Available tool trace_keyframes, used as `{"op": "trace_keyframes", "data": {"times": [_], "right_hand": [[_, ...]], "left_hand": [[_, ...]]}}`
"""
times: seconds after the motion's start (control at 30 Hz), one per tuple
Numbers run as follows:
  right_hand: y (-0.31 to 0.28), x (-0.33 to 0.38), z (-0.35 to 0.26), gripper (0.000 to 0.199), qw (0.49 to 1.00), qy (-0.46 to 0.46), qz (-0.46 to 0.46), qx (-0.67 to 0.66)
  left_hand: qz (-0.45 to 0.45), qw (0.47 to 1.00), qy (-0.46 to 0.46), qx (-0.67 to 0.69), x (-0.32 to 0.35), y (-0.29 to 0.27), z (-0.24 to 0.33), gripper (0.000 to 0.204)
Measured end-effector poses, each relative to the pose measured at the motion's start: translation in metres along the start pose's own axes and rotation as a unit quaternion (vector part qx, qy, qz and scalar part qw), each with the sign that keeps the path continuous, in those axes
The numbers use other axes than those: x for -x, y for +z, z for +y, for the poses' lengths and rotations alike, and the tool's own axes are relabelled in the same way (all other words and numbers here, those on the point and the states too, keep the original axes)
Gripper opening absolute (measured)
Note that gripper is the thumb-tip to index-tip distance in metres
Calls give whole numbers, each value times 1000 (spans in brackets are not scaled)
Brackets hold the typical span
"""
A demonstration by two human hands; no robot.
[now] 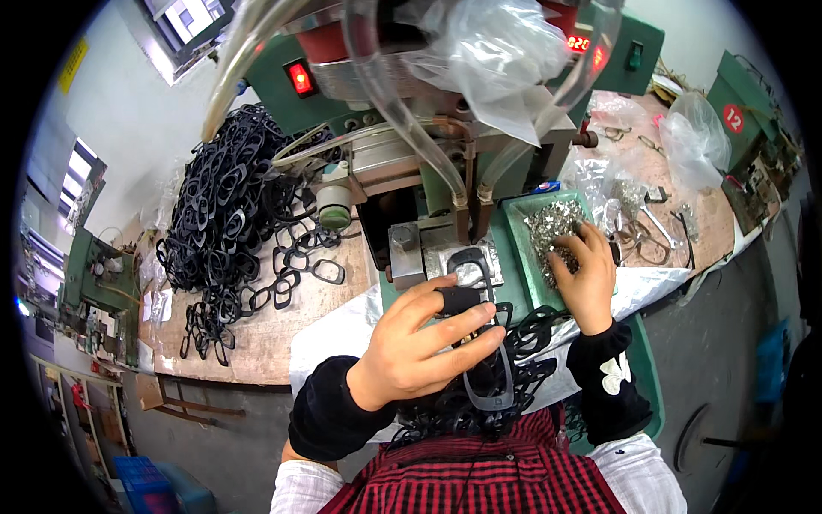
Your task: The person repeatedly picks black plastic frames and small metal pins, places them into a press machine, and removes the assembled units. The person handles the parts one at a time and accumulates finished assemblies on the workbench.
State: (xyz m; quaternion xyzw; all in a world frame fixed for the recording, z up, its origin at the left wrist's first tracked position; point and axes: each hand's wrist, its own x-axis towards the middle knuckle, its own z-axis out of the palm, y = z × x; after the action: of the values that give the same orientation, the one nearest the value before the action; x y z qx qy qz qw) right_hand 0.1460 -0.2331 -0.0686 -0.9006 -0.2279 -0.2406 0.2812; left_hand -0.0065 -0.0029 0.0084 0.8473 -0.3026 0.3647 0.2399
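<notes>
My left hand [424,347] is closed on a black eyeglass frame [490,396], a dark wrap around one finger. One rim of the frame lies by the metal fixture of the green press [411,244]; the other rim points back toward me. Over on the right, my right hand [586,278] dips into a green tray [527,278], its bent fingertips touching a pile of small silvery metal parts [550,227]. Thumb and index finger look slightly apart there. Beneath my left hand, more black eyeglass frames [535,330] are heaped near my lap.
A tall heap of black eyeglass frames [227,193] covers the bench [330,304] on the left. Clear hoses [411,128] and a plastic bag [492,56] hang over the press. To the right lie a wrench [658,227], brown frames [642,244] and plastic bags [695,137].
</notes>
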Motion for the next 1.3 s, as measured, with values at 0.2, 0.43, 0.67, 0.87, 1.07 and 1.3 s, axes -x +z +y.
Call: {"op": "trace_keyframes", "data": {"times": [0.2,0.43,0.67,0.87,1.07,1.3], "right_hand": [[4,1,4,14,998,-26,45,-38],[-3,-6,11,15,987,20,6,-158],[-87,-19,-69,10,839,-33,-189,-509],[-127,-33,-104,18,837,-210,-270,-427],[-132,-20,-132,17,862,-318,-249,-307],[-47,-22,-21,9,967,64,-43,-244]], "left_hand": [[-13,999,-29,31,-1,-6,0,34],[5,988,-152,28,-6,-36,19,47],[14,913,-341,225,-62,-39,24,39],[-82,702,-432,561,-76,-45,19,11],[-114,664,-475,566,-54,-29,19,12],[278,834,-476,-17,57,-91,-57,5]]}}
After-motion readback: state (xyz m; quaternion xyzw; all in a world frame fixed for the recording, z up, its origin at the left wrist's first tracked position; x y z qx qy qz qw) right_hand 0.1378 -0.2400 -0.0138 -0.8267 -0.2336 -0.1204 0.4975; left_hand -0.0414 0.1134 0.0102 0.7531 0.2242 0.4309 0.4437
